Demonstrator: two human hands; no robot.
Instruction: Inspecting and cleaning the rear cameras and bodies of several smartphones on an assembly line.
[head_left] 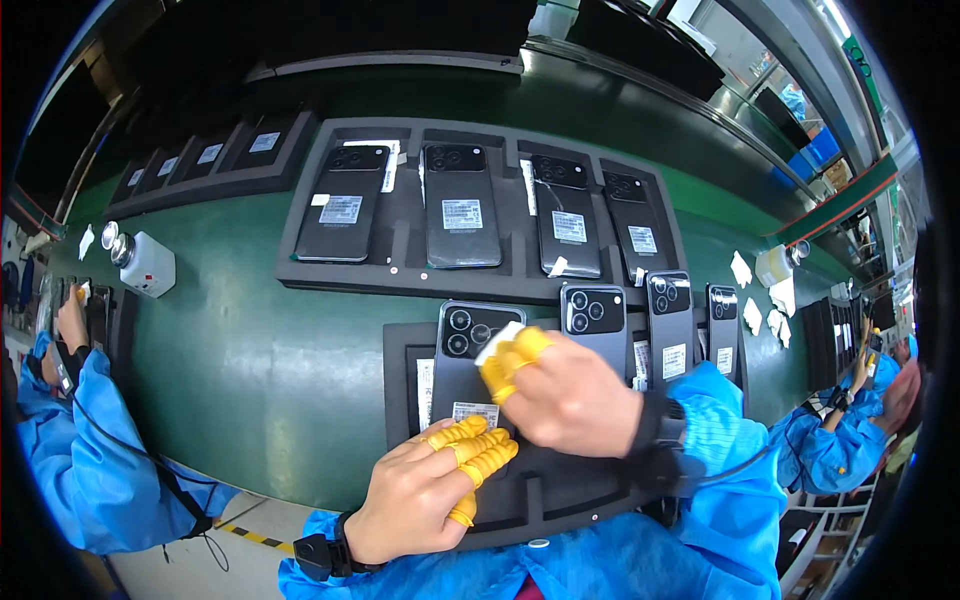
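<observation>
— Nearest the body, on the green surface (250,350), which phone is being worked?

— The leftmost phone (470,365) in the near tray (400,380); it lies back up, camera end away from the person, long axis running from the body toward the far tray (300,260).

— And the hands?

— The left hand (425,490) rests its yellow-capped fingers (480,450) together on the phone's near end, by the white label; no closed pinch shows; the right hand (570,395) sits further up, its grip pinching a small white piece (497,342) over the camera block.

— Which is nearer that block?

— The right; the block lies just beyond its fingertips, up the phone's axis.
</observation>
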